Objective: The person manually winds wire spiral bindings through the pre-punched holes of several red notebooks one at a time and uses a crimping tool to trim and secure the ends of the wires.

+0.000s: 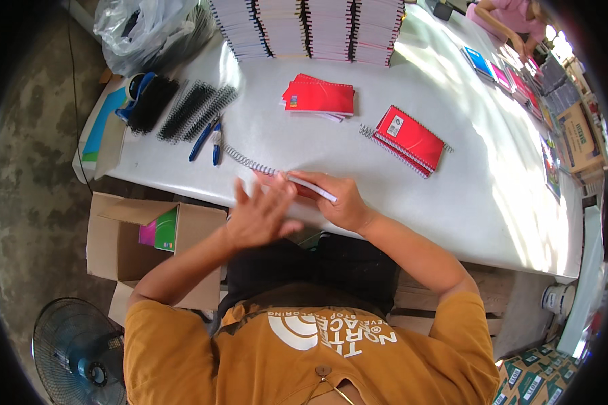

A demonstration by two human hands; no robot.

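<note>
Down at the far left, a round fan (74, 354) stands on the concrete floor, and above it an open cardboard box (125, 246) sits beside the table with pink and green covers inside. On the left end of the white table (412, 202) lie a crumpled plastic bag (145, 30), a bundle of black spiral coils (182, 108) and two blue pens (208, 140), close together.

Next comes a metal spiral wire (250, 162), which lies on the table and runs toward the hands. The left hand (260, 216) is spread wide open, fingers apart, and it holds nothing; it hovers at the table edge just beside the notebook. The picture is a little blurred there, so I cannot tell if the fingertips touch the wire. The right hand (341, 202) is closed around a thin notebook (311, 187) with a pale edge, pressing it near the front edge of the table, and the wire's end meets this notebook.

Farther back, tall stacks of notebooks (311, 27) stand in a row. In front of them lies a small pile of red notebooks (319, 96), and to the right a single red notebook (410, 140) with a spiral lies tilted. At the far right another person (507, 17) in pink works over coloured notebooks (503, 71), and cardboard cartons (577, 135) stand near the table's end.
</note>
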